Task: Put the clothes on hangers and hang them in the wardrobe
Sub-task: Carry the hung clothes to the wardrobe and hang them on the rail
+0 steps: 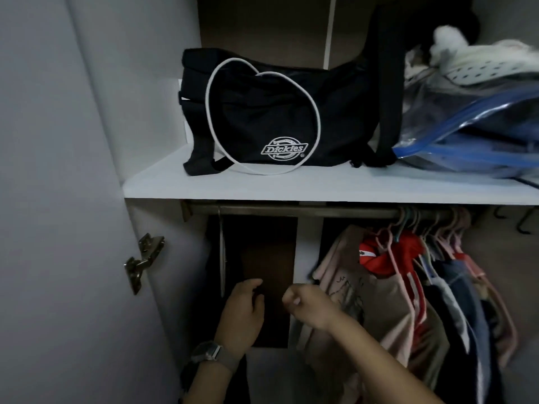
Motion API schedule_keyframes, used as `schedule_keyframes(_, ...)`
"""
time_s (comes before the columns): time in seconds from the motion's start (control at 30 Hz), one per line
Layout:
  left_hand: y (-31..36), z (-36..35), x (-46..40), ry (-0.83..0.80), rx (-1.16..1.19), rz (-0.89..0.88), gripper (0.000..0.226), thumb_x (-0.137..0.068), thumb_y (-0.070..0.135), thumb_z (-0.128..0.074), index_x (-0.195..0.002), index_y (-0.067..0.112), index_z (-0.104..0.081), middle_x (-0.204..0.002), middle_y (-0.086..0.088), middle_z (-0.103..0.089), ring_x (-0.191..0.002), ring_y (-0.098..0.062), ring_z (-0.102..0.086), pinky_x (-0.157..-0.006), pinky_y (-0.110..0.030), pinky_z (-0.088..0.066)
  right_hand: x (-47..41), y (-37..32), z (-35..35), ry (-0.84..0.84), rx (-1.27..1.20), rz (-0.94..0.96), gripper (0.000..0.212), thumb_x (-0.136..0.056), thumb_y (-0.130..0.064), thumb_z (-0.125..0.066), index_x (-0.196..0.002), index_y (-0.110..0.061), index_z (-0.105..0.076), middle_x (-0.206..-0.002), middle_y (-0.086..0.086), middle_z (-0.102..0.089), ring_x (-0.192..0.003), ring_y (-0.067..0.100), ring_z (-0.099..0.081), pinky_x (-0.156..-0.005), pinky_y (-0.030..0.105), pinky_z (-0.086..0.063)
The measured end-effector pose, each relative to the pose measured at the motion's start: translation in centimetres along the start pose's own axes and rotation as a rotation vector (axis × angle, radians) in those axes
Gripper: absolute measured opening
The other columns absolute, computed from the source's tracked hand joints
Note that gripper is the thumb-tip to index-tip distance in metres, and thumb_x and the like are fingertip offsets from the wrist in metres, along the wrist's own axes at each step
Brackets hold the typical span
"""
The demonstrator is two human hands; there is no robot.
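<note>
Wardrobe interior, head view: at far left the open door's inner face with a brass hinge at lower left. Lower centre, the left hand, w/ a wristwatch, reaches into the dark gap below the rail; fingers loosely curled around the edge of a dark garment, though the dim light makes it hard to tell if it truly grips. Just right of it, the right hand is clenched, apparently pinching something small; what it holds can't be made out. Upper centre, a black Dickies bag sits on the white shelf; storage bags fill the upper right. Under the shelf, the rail runs bare at centre, w/ hung clothes on pink hangers bunched at right.

Step in hand, by judgement: settling 1 dark item at the rail's left end. Done well, that means squaring the fabric on its hanger w/ both hands, keeping the hook seated on the rail, and leaving a gap from the beige top next to it so nothing snags.
</note>
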State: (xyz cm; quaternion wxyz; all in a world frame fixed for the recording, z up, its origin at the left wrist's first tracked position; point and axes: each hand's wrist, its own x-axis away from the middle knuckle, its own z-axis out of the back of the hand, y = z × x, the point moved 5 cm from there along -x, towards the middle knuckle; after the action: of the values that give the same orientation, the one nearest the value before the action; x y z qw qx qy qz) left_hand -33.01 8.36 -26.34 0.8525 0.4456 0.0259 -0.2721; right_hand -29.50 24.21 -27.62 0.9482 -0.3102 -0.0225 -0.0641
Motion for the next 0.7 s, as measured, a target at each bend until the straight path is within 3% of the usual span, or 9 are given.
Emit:
schedule_keyframes(0.1, 2.7, -3.2, 0.2, -0.129, -0.106, -0.093, 0.039, -0.097, 0.024, -0.047, -0.136, 0.020, -0.043, -0.135, 0.002, -0.045, -0.122, -0.010, -0.044, -0.099, -0.014, -0.034, 4.9, 3.5, 3.2, 0.178, 0.187, -0.086, 0.011, -0.092, -0.028, -0.052, -0.099, -0.027, -0.060, -0.098, -0.005, -0.067, -0.097, 0.019, -0.064, -0.078, 0.029, -0.050)
schedule_keyframes(0.23, 6.3, -7.9, 0.9, -0.258, -0.201, -0.156, 0.047, -0.093, 0.042, -0.039, -0.136, 0.023, -0.041, -0.135, 0.001, -0.044, -0.122, -0.016, -0.045, -0.100, -0.032, -0.041, 11.9, 8.1, 5.9, 0.267, 0.303, -0.262, 0.029, -0.085, -0.035, -0.056, -0.113, -0.028, -0.054, -0.111, -0.002, -0.066, -0.107, 0.025, -0.063, -0.080, 0.032, -0.050)
schedule_keyframes(0.37, 9.0, -13.7, 3.1, -0.394, -0.212, -0.259, 0.051, -0.094, 0.028, -0.048, -0.142, 0.024, -0.033, -0.140, 0.001, -0.042, -0.125, -0.019, -0.045, -0.101, -0.031, -0.039, 18.9, 13.0, 5.2, 0.330, 0.322, -0.401, 0.044, -0.083, -0.041, -0.059, -0.124, -0.027, -0.047, -0.118, -0.004, -0.057, -0.110, 0.022, -0.057, -0.076, 0.033, -0.051)
schedule_keyframes(0.5, 12.8, -19.6, 6.6, -0.582, -0.152, -0.409, 0.049, -0.095, 0.024, -0.047, -0.142, 0.019, -0.035, -0.142, 0.000, -0.041, -0.127, -0.017, -0.044, -0.103, -0.024, -0.035, 26.6, 16.6, 3.6, 0.398, 0.329, -0.616, 0.057, -0.084, -0.044, -0.060, -0.136, -0.032, -0.041, -0.129, -0.006, -0.050, -0.119, 0.020, -0.048, -0.086, 0.031, -0.048)
schedule_keyframes(0.7, 20.1, -26.4, 11.8, -0.825, -0.131, -0.713, 0.044, -0.095, 0.031, -0.046, -0.138, 0.027, -0.039, -0.136, 0.006, -0.046, -0.120, -0.014, -0.049, -0.094, -0.031, -0.044, 37.8, 18.6, 3.1, 0.548, 0.333, -0.948, 0.051, -0.089, -0.045, -0.055, -0.136, -0.033, -0.042, -0.133, -0.008, -0.054, -0.122, 0.018, -0.049, -0.091, 0.029, -0.046)
